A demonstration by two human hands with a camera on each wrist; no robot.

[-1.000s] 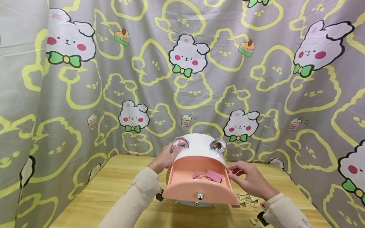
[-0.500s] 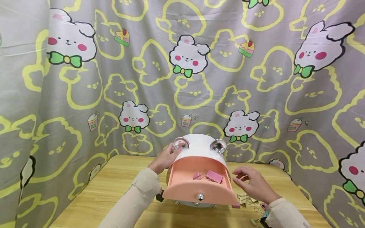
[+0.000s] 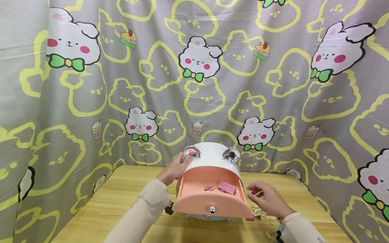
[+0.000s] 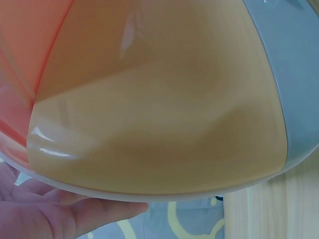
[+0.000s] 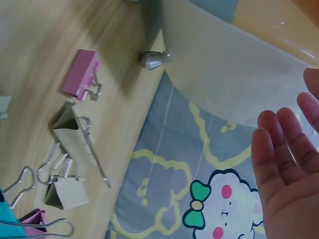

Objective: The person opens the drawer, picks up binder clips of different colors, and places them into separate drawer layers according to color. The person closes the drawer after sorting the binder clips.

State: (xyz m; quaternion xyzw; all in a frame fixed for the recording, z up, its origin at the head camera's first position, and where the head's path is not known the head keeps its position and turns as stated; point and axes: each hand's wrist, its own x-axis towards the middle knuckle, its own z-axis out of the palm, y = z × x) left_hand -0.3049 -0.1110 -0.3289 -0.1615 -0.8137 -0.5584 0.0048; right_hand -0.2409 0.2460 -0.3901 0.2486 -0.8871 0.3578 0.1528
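Observation:
In the head view, a rounded white storage box [image 3: 209, 153] with two silver bell-like knobs stands on the table, its peach drawer [image 3: 209, 204] pulled out. Inside the drawer lie a larger pink binder clip [image 3: 227, 188] and a smaller pink binder clip [image 3: 208, 186]. My left hand [image 3: 175, 168] rests against the box's left side, thumb beside a silver knob; the left wrist view shows a straight finger along the white rim. Apart from the box's right side, my right hand [image 3: 270, 198] hovers with nothing in it, its fingers relaxed in the right wrist view.
On the table [image 3: 121, 202], right of the box, lie several loose binder clips: a pink clip [image 5: 80, 74], a cream clip [image 5: 75, 134], another cream clip [image 5: 66, 191] and a teal clip [image 5: 10, 226]. A black clip [image 3: 169, 208] is at the left. A patterned curtain [image 3: 158, 98] surrounds the table.
My right hand has drawn slightly right, away from the drawer's side. The left hand stays on the box, and the drawer and the clips in it have not moved.

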